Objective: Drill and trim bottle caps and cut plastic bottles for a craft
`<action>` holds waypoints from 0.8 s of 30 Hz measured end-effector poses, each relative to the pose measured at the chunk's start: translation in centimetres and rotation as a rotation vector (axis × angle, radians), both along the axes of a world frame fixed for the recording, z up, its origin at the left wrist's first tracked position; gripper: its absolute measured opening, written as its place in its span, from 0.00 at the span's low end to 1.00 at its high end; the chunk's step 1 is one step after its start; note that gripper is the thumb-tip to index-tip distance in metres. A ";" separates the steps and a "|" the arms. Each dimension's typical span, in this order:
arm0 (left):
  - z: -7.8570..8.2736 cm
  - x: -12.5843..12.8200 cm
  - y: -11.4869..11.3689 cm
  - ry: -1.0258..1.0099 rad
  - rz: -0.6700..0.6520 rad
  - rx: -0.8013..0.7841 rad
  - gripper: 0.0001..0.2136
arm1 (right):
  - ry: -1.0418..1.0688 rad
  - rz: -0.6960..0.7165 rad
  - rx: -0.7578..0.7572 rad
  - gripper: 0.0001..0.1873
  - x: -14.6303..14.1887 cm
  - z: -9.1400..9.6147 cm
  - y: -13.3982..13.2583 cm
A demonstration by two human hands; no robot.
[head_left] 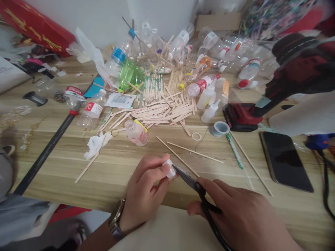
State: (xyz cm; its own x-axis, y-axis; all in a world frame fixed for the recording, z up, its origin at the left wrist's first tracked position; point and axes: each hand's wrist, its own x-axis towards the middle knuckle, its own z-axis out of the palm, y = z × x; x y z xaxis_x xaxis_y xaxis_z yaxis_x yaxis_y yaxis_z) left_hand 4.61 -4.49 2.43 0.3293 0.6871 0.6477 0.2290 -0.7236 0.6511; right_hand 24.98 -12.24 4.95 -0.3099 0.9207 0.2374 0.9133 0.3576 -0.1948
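Observation:
My left hand [149, 186], with a watch on its wrist, pinches a small white bottle cap [169, 168] between thumb and fingers near the table's front edge. My right hand [235, 209] grips black-handled scissors [187, 179]. Their blades look closed, and the tip touches the face of the cap. Just beyond the hands lie two thin wooden sticks [195, 152]. An uncapped clear plastic bottle [136, 133] with pink print stands farther up, left of the hands.
Popsicle sticks [159, 111] are heaped mid-table, with many plastic bottles [180, 42] behind. At right are a phone [286, 161], a red-black power tool [293, 69] and a wire spool [220, 128]. Crumpled tissue [95, 144] and a long black bar [47, 153] lie left.

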 end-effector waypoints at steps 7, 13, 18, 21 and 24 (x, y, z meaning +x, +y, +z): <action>-0.8 -0.2 -0.4 -0.110 -0.057 -0.125 0.26 | 0.110 -0.045 -0.070 0.14 1.0 0.6 0.3; -0.4 -0.1 -0.4 -0.093 -0.042 -0.083 0.25 | 0.141 -0.053 -0.099 0.20 0.7 0.6 0.1; 0.3 -0.1 -0.3 0.008 0.022 -0.014 0.21 | 0.088 -0.040 -0.103 0.16 0.4 0.5 -0.2; 0.8 0.0 -0.1 0.060 0.049 0.066 0.18 | 0.019 -0.037 -0.078 0.19 0.3 0.6 -0.1; 0.9 0.0 0.1 0.085 0.046 0.116 0.18 | -0.024 -0.025 -0.035 0.23 0.5 0.8 0.0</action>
State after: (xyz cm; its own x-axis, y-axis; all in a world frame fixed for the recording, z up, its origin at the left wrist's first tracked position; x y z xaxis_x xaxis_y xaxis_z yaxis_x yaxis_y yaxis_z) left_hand 4.59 -4.37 3.37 0.3563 0.6249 0.6946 0.3141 -0.7803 0.5409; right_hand 25.47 -12.20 5.73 -0.2919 0.9358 0.1977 0.9263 0.3281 -0.1851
